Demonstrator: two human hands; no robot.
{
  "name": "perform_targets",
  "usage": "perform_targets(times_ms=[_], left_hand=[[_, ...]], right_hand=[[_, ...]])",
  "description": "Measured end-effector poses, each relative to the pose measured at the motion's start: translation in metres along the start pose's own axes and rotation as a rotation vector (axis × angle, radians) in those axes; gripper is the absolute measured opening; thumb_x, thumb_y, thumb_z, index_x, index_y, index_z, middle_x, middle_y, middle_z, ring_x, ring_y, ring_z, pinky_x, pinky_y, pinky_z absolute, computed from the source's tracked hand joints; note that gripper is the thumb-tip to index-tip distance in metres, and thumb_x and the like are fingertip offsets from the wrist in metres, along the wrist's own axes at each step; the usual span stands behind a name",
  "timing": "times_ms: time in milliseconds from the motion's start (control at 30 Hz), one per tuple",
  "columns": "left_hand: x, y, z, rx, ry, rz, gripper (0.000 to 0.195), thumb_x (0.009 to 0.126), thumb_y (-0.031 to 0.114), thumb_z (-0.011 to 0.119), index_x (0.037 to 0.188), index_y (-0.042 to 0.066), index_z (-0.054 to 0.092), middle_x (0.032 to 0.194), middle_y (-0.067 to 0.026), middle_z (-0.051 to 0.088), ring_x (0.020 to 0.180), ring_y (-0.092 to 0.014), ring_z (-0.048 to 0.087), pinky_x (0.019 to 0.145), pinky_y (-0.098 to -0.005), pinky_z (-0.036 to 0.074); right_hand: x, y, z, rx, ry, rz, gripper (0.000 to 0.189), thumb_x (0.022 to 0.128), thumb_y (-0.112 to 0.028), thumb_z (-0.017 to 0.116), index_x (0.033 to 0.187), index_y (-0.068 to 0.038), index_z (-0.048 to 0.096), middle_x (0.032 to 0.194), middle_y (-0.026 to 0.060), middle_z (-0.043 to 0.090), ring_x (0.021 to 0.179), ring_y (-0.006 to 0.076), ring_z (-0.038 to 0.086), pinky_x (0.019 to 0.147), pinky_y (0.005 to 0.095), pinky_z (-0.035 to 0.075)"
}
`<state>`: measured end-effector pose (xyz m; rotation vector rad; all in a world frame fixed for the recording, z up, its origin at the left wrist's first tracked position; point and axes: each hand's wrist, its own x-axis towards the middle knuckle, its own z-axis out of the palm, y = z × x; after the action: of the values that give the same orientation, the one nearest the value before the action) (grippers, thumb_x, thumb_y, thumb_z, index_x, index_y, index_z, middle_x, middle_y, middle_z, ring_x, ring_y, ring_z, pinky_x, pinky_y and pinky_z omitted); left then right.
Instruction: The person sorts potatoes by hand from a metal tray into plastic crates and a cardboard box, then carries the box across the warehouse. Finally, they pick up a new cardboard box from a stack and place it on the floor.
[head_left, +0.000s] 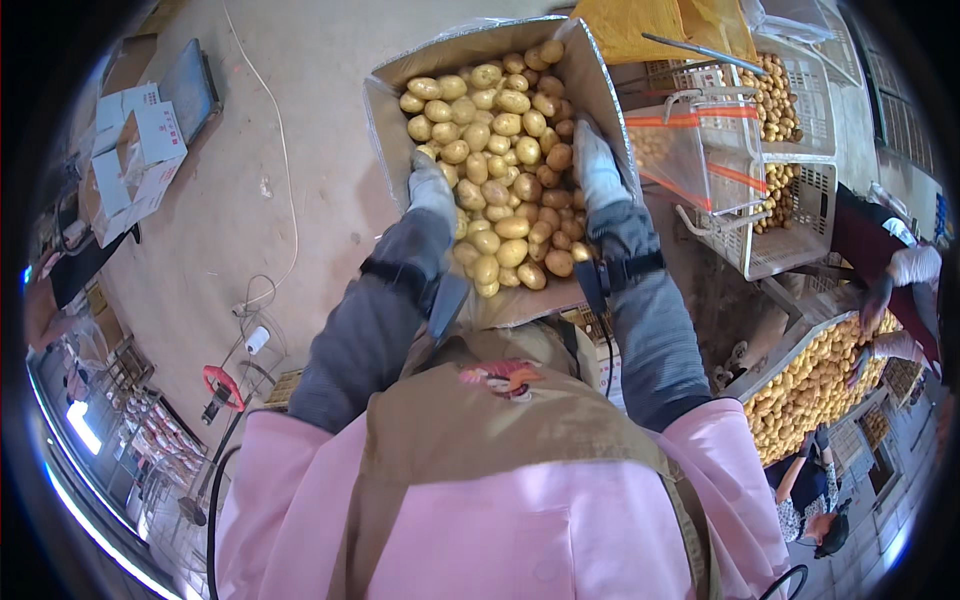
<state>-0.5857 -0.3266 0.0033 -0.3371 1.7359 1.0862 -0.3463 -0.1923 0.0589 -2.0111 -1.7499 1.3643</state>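
An open cardboard box (390, 142) with a shiny lining or foil edge lies in front of me, full of potatoes (499, 161). My left hand (430, 184), in a pale glove, is inside the box along its left wall, against the potatoes. Along the right wall my right hand (598, 165), also gloved, reaches in beside the potatoes with its fingers pointing away from me. Both sets of fingertips are partly hidden, and whether either hand grips anything does not show.
White plastic crates (810, 202) of potatoes stand at the right, near a clear panel with orange strips (697, 157). Farther right, co-workers' gloved hands touch a potato-filled sorting table (814, 382). Flattened or open white cartons (135, 161) and a cable (281, 135) lie at the left.
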Motion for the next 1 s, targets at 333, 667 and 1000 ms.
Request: perform_targets(times_ms=[333, 667, 1000], left_hand=[[-0.036, 0.002, 0.021, -0.099, 0.102, 0.247, 0.075, 0.094, 0.062, 0.036, 0.148, 0.009, 0.032, 0.150, -0.0101, 0.034, 0.136, -0.028, 0.034, 0.114, -0.0458, 0.023], [-0.038, 0.034, 0.030, -0.145, -0.163, -0.090, 0.089, 0.084, 0.078, 0.032, 0.147, 0.015, 0.034, 0.146, -0.0070, 0.038, 0.131, -0.024, 0.039, 0.109, -0.0401, 0.032], [-0.030, 0.012, 0.007, -0.288, -0.244, -0.131, 0.065, 0.085, 0.067, 0.047, 0.127, 0.017, 0.053, 0.125, -0.0038, 0.054, 0.116, -0.023, 0.050, 0.098, -0.0383, 0.043]], right_hand=[[0.018, -0.029, 0.004, 0.483, -0.304, 0.556, 0.060, 0.091, -0.062, 0.041, 0.128, -0.016, 0.051, 0.118, 0.0070, 0.058, 0.093, 0.0292, 0.059, 0.079, 0.0484, 0.050], [0.047, 0.011, 0.017, 0.307, -0.202, 0.181, 0.062, 0.091, -0.057, 0.044, 0.122, -0.004, 0.054, 0.117, 0.0111, 0.059, 0.096, 0.0264, 0.058, 0.084, 0.0407, 0.048], [-0.144, -0.059, 0.019, 0.171, -0.216, -0.328, 0.037, 0.095, -0.024, 0.050, 0.122, 0.000, 0.056, 0.111, 0.0249, 0.062, 0.105, 0.0384, 0.060, 0.095, 0.0400, 0.047]])
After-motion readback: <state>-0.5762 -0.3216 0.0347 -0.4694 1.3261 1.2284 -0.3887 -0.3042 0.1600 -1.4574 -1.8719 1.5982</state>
